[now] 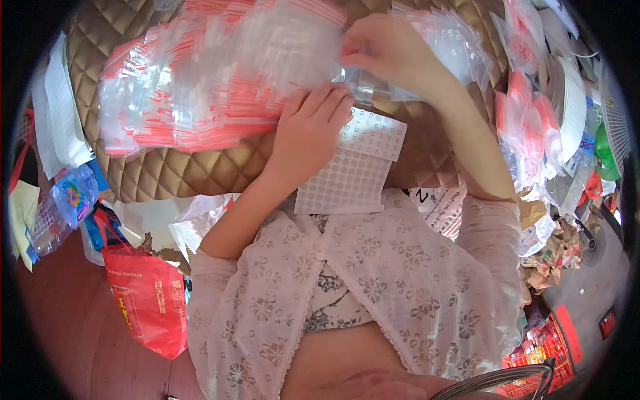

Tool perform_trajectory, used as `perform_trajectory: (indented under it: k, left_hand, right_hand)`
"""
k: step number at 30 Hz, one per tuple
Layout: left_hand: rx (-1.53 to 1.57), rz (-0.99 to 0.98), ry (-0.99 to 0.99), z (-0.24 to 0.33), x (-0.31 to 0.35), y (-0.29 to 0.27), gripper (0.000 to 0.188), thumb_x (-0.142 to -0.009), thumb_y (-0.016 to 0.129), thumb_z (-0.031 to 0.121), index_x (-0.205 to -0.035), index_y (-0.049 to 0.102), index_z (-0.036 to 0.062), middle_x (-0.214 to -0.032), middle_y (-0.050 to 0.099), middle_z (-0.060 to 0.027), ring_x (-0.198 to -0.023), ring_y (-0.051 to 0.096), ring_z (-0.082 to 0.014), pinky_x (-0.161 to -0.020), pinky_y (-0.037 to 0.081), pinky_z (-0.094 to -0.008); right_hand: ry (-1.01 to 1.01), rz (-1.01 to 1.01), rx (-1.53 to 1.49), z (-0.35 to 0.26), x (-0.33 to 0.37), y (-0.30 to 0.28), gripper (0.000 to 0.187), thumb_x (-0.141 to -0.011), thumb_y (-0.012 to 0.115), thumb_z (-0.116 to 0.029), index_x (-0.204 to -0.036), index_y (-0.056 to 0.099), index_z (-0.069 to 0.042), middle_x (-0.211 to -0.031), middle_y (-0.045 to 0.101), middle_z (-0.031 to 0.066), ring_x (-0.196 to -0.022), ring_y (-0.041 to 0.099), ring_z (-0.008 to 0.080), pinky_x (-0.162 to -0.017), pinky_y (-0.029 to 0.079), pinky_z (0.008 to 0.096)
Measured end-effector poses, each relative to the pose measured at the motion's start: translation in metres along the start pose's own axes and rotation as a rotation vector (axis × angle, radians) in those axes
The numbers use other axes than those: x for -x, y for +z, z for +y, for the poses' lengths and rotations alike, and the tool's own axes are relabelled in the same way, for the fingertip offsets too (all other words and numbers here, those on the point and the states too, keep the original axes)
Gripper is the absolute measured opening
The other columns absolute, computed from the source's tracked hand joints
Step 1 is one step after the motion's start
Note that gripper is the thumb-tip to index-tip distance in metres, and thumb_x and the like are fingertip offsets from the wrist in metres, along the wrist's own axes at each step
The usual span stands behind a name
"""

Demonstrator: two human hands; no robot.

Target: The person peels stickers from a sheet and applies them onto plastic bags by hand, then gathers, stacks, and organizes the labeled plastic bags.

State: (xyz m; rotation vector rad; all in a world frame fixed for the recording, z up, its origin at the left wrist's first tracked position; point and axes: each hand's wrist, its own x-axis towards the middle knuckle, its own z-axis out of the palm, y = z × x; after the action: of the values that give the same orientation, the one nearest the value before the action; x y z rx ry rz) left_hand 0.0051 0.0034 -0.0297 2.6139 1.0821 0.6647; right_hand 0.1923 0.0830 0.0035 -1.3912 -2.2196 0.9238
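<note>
My left hand (310,127) lies with its fingers stretched out near the upper left corner of a white sticker sheet (347,180), its fingertips by the edge of the bags. The sheet has rows of round dots, and its top part, printed with small marks, is folded or overlaps. Just above, my right hand (390,53) is closed, thumb and fingers pinched together; what they hold, if anything, is hidden. Many clear zip bags with red strips (200,87) spread in a heap to the left. More clear bags (453,47) with small round marks lie beyond my right hand.
Everything rests on a brown quilted cushioned surface (220,170). A red carrier bag (147,293) stands on the floor at left, near a plastic bottle (73,193). To the right are a pile of red-and-clear packets (527,127), crumpled brown paper (553,260) and a green bottle (605,152).
</note>
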Motion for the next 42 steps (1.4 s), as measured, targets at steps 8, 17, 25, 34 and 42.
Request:
perform_trajectory:
  k: [8, 17, 25, 34, 42]
  left_hand:
    - [0.434, 0.036, -0.135, 0.017, -0.002, -0.030, 0.019, -0.080, 0.061, 0.011, -0.097, 0.062, 0.0034, -0.094, 0.063, -0.0102, -0.091, 0.059, -0.0253, -0.077, 0.045, -0.0339]
    - [1.434, -0.090, -0.962, 0.029, 0.000, -0.048, 0.024, -0.092, 0.055, 0.019, -0.098, 0.064, -0.0021, -0.084, 0.065, -0.0023, -0.077, 0.056, -0.0040, -0.065, 0.045, -0.0214]
    - [1.515, -0.087, -0.874, 0.030, 0.012, -0.044, 0.031, -0.095, 0.048, 0.025, -0.097, 0.062, -0.0017, -0.084, 0.063, 0.0007, -0.075, 0.055, -0.0030, -0.064, 0.043, -0.0189]
    - [0.983, -0.166, -0.844, 0.018, 0.018, -0.042, 0.023, -0.092, 0.051, 0.021, -0.089, 0.063, 0.0018, -0.078, 0.061, -0.0046, -0.074, 0.057, -0.0113, -0.065, 0.045, -0.0258]
    - [0.007, 0.019, 0.071, 0.009, -0.002, -0.004, 0.032, -0.075, 0.062, 0.015, -0.106, 0.060, 0.0063, -0.109, 0.056, -0.0085, -0.106, 0.051, -0.0257, -0.089, 0.041, -0.0384]
  right_hand:
    - [0.015, 0.100, 0.393, 0.000, 0.021, -0.013, 0.024, -0.066, 0.072, -0.014, -0.086, 0.060, -0.006, -0.077, 0.059, 0.0064, -0.075, 0.057, 0.0250, -0.065, 0.044, 0.0337]
    - [-0.141, 0.117, 0.013, -0.061, 0.082, 0.007, 0.017, -0.079, 0.058, -0.001, -0.096, 0.059, -0.001, -0.091, 0.056, 0.0125, -0.084, 0.057, 0.0309, -0.073, 0.047, 0.0364]
    - [-0.131, 0.249, 0.066, -0.075, 0.099, 0.025, 0.024, -0.076, 0.055, 0.003, -0.100, 0.058, 0.002, -0.098, 0.055, 0.0141, -0.089, 0.056, 0.0307, -0.076, 0.047, 0.0355]
    - [-0.141, -0.092, -0.176, -0.072, 0.095, 0.014, 0.018, -0.081, 0.058, -0.006, -0.097, 0.063, 0.000, -0.091, 0.059, 0.0105, -0.086, 0.058, 0.0257, -0.075, 0.048, 0.0340]
    - [-0.045, 0.180, 0.389, 0.004, 0.025, -0.007, 0.039, -0.056, 0.076, -0.018, -0.086, 0.052, -0.009, -0.083, 0.052, 0.0126, -0.084, 0.053, 0.0287, -0.068, 0.040, 0.0400]
